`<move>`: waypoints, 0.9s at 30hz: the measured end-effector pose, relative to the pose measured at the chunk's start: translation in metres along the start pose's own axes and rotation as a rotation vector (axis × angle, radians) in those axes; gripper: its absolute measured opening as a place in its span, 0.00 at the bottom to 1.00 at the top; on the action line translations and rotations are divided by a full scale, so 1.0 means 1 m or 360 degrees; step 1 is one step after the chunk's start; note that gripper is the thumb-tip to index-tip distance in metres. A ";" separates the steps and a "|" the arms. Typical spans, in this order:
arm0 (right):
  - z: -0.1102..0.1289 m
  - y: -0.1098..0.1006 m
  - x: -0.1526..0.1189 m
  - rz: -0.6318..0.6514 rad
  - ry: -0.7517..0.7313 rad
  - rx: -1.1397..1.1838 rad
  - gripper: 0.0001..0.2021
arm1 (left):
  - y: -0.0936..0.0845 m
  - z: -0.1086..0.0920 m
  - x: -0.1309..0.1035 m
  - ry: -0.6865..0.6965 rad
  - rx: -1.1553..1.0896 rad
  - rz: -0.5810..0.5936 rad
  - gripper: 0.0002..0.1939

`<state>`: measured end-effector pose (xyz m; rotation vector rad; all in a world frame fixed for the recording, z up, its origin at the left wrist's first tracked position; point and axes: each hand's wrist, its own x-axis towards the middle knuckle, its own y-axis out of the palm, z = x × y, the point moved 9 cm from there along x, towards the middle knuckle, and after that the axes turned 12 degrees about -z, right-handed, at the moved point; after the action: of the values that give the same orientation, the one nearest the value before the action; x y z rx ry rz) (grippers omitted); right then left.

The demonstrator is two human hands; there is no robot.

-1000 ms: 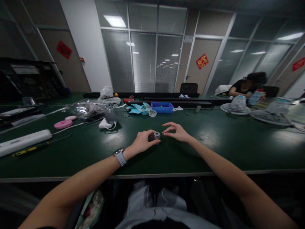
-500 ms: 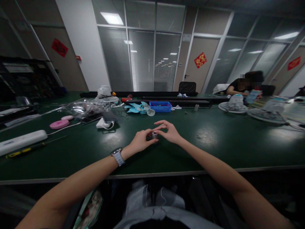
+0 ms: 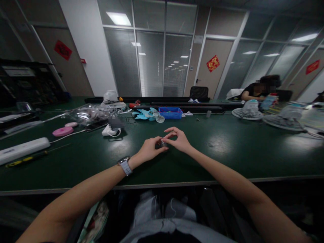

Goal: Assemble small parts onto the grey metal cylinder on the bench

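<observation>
On the green tabletop point(image 3: 192, 162), a small silvery metal cylinder point(image 3: 163, 144) stands between my two hands. My left hand point(image 3: 150, 149), with a watch on its wrist, is closed around its side, thumb in front and fingers behind. At the top of the cylinder, my right hand point(image 3: 180, 141) has thumb and index finger brought together in a pinch, the other fingers curved above. The fingertips cover the cylinder's top, so any small part in the pinch is hidden.
Beyond my hands are a blue bin point(image 3: 170, 113), light-blue fan blades point(image 3: 146, 114) and another small cylinder point(image 3: 208, 114). A white power strip point(image 3: 25, 150) and yellow-black screwdriver point(image 3: 25, 160) lie left. Fan parts point(image 3: 249, 111) and a seated person point(image 3: 255, 91) are at right.
My right thumb and index finger have shifted slightly left over the top of the cylinder, covering more of it. My left hand has stayed in place around the cylinder.
</observation>
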<state>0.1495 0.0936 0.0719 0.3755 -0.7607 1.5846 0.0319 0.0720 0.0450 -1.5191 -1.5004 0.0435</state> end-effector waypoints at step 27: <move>0.006 -0.001 -0.003 0.0126 -0.0063 0.0049 0.19 | 0.001 -0.001 0.000 0.0020 -0.0033 0.0001 0.20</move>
<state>0.1495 0.0879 0.0748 0.4044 -0.7909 1.6690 0.0328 0.0717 0.0448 -1.5339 -1.4947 0.0188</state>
